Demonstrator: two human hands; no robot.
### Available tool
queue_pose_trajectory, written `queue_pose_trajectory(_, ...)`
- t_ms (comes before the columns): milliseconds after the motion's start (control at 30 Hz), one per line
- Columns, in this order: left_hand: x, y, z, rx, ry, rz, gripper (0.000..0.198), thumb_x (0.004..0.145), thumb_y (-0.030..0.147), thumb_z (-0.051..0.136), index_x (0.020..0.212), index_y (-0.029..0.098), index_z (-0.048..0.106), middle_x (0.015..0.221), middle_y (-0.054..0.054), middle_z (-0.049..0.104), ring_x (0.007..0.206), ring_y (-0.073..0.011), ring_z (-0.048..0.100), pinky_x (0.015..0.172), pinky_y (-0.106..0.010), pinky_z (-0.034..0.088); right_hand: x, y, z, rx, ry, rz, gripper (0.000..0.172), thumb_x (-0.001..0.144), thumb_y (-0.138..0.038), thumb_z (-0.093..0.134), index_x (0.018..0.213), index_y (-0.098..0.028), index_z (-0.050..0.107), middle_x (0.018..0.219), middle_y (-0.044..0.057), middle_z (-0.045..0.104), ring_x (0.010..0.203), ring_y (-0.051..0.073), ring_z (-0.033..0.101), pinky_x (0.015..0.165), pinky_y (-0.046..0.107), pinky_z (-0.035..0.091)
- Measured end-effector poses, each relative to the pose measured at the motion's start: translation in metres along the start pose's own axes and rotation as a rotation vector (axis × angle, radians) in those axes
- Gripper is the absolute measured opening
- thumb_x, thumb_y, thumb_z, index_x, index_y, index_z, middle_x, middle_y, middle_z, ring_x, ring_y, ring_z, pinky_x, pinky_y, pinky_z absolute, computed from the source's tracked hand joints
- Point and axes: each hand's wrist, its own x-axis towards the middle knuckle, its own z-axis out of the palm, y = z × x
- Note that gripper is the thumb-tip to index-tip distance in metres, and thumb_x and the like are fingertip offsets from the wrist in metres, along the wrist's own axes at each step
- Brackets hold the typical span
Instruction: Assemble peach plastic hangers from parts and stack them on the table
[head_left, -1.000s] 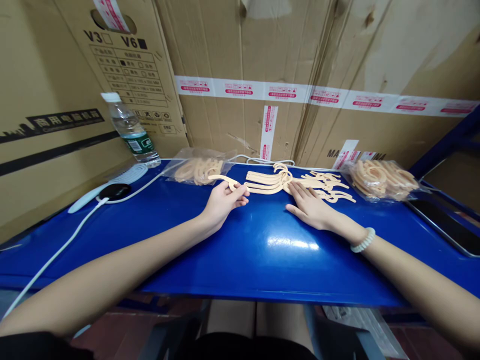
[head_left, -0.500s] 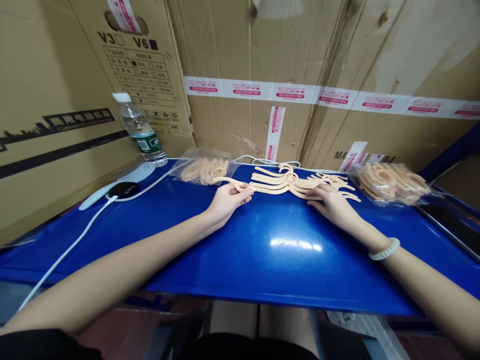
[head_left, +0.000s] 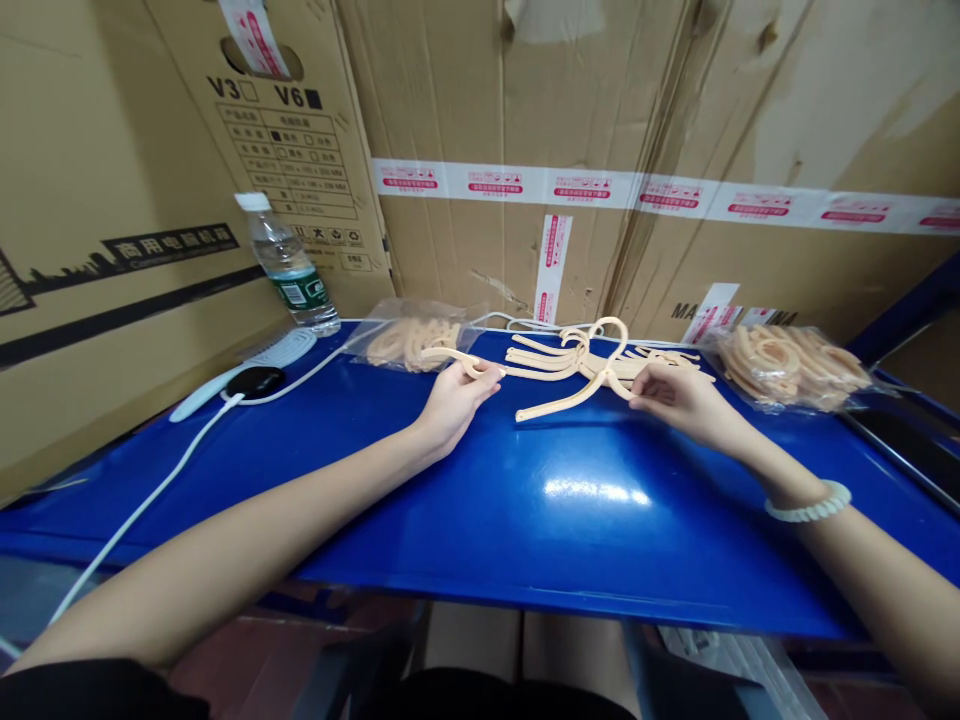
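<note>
A row of peach plastic hangers [head_left: 544, 362] lies at the back of the blue table [head_left: 525, 500]. My left hand [head_left: 454, 400] pinches the arm of one peach hanger [head_left: 450, 356] at the left end of the row. My right hand [head_left: 679, 398] is closed on another peach hanger [head_left: 581, 385], lifted off the pile with its hook up and one arm slanting down to the table. A white bead bracelet sits on my right wrist.
Clear bags of peach parts lie at the back left [head_left: 409, 338] and back right [head_left: 787, 362]. A water bottle [head_left: 289, 265], a white device with cable [head_left: 240, 375] and a black puck [head_left: 255, 381] stand left. Cardboard boxes [head_left: 570, 150] wall the back. A dark tray [head_left: 911, 445] lies right.
My right hand went from lying flat beside the pile to gripping a hanger and lifting it clear. The left hand kept its hold on its hanger. The view shifted slightly.
</note>
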Motion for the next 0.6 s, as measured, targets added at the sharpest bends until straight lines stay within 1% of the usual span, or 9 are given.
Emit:
queue_pose_trajectory(67,-0.003,0.002,0.002,-0.041,-0.036,-0.022,0.021,0.074,0.016,0.081,0.072,0.015,0.060,0.098,-0.004,0.068,0.100,-0.0158,0.061,0.099,-0.035,0.047,-0.004,-0.005,-0.005,0.033,0.059,-0.024,0.033,0.082,-0.052,0.069,0.088,-0.021,0.062,0.083,0.007,0.068,0.076,0.023,0.068,0.070,0.037,0.058)
queue_pose_trajectory(167,-0.010,0.005,0.006,-0.087,-0.106,-0.101,0.023,0.079,0.015,0.078,0.072,0.015,0.056,0.104,-0.006,0.069,0.104,-0.0172,0.062,0.103,-0.039,0.047,-0.010,-0.007,-0.009,-0.035,0.134,-0.045,0.037,0.083,-0.056,0.069,0.094,-0.021,0.069,0.091,0.008,0.071,0.083,0.024,0.069,0.075,0.039,0.059)
queue_pose_trajectory(267,-0.016,0.005,0.009,-0.118,-0.172,-0.170,0.023,0.082,0.015,0.076,0.074,0.016,0.054,0.109,-0.007,0.069,0.102,-0.0182,0.065,0.101,-0.041,0.049,-0.013,-0.007,-0.010,-0.062,0.124,-0.049,0.036,0.084,-0.057,0.068,0.090,-0.021,0.071,0.095,0.008,0.073,0.084,0.025,0.069,0.076,0.039,0.060)
queue_pose_trajectory(333,-0.019,0.004,0.010,-0.131,-0.203,-0.196,0.022,0.083,0.016,0.074,0.076,0.016,0.054,0.109,-0.007,0.069,0.096,-0.0183,0.067,0.098,-0.042,0.051,-0.014,-0.007,-0.009,-0.052,0.111,-0.055,0.037,0.084,-0.057,0.069,0.091,-0.021,0.071,0.092,0.008,0.073,0.082,0.024,0.070,0.073,0.037,0.061)
queue_pose_trajectory(467,-0.019,0.005,0.010,-0.140,-0.204,-0.189,0.020,0.085,0.015,0.072,0.077,0.016,0.054,0.102,-0.007,0.070,0.085,-0.0167,0.068,0.094,-0.041,0.052,-0.014,-0.010,-0.007,-0.056,0.110,-0.051,0.037,0.084,-0.056,0.068,0.091,-0.020,0.073,0.087,0.008,0.073,0.080,0.025,0.070,0.071,0.039,0.062)
queue_pose_trajectory(600,-0.020,0.008,0.011,-0.148,-0.191,-0.191,0.019,0.085,0.012,0.070,0.076,0.015,0.054,0.098,-0.007,0.070,0.084,-0.0168,0.068,0.092,-0.039,0.052,-0.014,-0.011,-0.005,-0.027,0.106,-0.044,0.039,0.083,-0.057,0.069,0.094,-0.019,0.075,0.099,0.012,0.075,0.088,0.029,0.072,0.078,0.045,0.063)
